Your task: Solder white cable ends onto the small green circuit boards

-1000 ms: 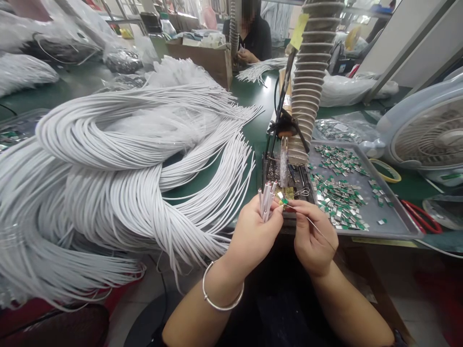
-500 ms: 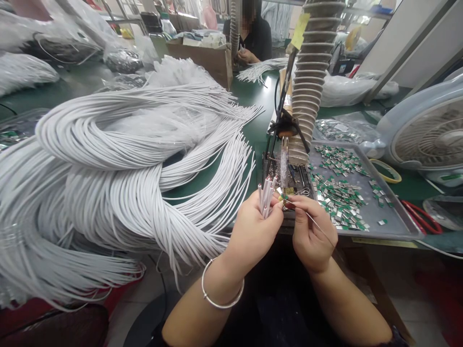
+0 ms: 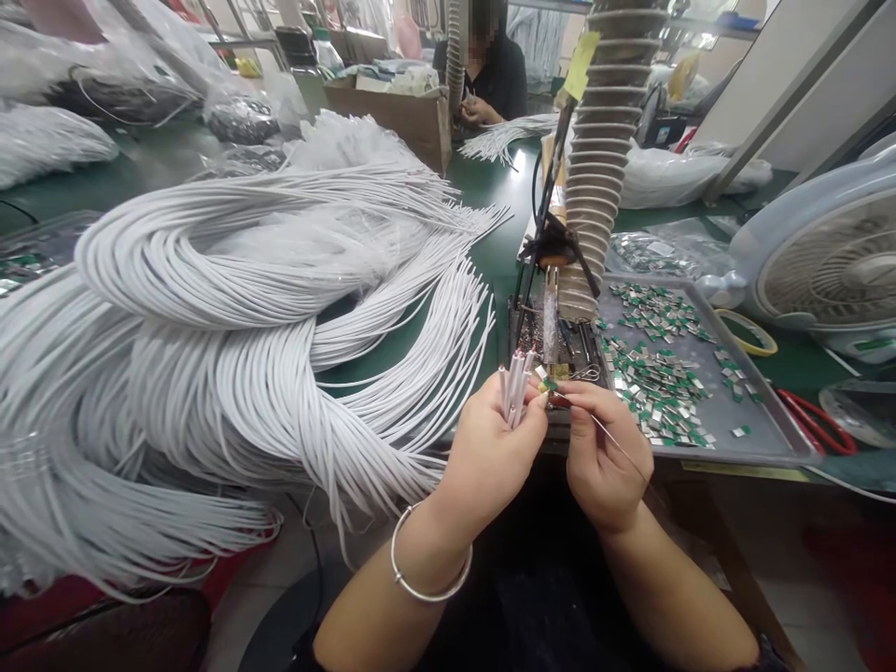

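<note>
A small green-and-silver piece (image 3: 541,373) is located at the thumb tip of the left hand (image 3: 496,439). This grip is closed around several white cables (image 3: 516,390), whose reddish ends stand up above the fingers. The right hand (image 3: 608,457) has its grip pinched together on a thin wire (image 3: 617,442), which points toward the same piece. Just above both grips hangs a soldering iron (image 3: 551,322); whether its tip touches the piece, I cannot tell. Behind the iron comes down a ribbed hose (image 3: 595,177). To the right of the right grip lies a grey tray (image 3: 764,427) with many loose pieces (image 3: 658,397), and farther right stands a fan (image 3: 833,252). To the left of the left grip, a large cable heap (image 3: 210,271) covers much of the green bench (image 3: 396,359).
</note>
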The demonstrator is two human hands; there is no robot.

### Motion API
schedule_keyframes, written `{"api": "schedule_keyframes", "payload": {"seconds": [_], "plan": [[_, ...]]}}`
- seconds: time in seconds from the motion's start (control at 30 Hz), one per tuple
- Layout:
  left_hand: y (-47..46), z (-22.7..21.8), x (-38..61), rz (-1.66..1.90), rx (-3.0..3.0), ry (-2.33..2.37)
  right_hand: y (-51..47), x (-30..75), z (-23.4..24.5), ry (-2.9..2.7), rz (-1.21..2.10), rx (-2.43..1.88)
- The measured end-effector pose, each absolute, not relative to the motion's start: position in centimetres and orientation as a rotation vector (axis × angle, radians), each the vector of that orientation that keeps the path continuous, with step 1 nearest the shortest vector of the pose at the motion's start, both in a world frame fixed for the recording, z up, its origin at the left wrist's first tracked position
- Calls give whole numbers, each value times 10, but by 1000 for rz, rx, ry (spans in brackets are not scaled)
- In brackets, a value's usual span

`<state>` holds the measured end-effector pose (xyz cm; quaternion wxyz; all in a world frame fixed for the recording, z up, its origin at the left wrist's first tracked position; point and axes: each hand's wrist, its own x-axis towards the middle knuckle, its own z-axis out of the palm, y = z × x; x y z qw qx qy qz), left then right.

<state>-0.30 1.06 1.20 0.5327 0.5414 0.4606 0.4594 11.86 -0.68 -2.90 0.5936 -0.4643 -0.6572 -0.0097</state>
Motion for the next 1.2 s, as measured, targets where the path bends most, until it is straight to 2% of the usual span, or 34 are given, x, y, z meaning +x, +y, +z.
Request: {"api": "schedule_keyframes", "payload": {"seconds": [0.23,0.5,0.67,0.83,1.03,1.2], "plan": [[3,-3,-7,1005,1385,1097,-19,123,-38,-1527,114,-1098],[-20,-20,-12,944,1524,1008,-32,132,-33,-1010,825,-948],[-28,-22,-17,1071,1630,984,-39,147,-19,-964,1007,-980],[-22,-14,-26,872,1676,851,-47,158,-19,-1086,790,-1032],[-7,-11,-37,672,1671,659,-30,191,-13,-1419,-1,-1530],[-3,-15,-42,672,1647,658,-5,211,-11,-1704,-122,-1791]]}}
